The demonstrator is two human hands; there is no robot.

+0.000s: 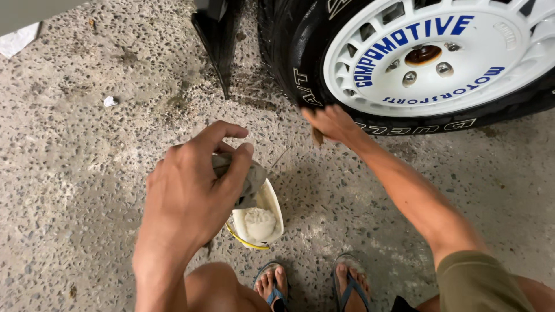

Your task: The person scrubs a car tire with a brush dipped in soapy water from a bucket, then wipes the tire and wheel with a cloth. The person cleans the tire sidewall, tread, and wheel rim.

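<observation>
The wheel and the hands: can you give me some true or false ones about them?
1. The right hand is up against the black tyre. True.
2. The wheel is red. False: it is white, with blue lettering.
3. The left hand holds a grey cloth over a small tub. True.
4. The tub is empty. False: there is a whitish lump inside.
5. The person wears boots. False: the feet are in flip-flops.
</observation>
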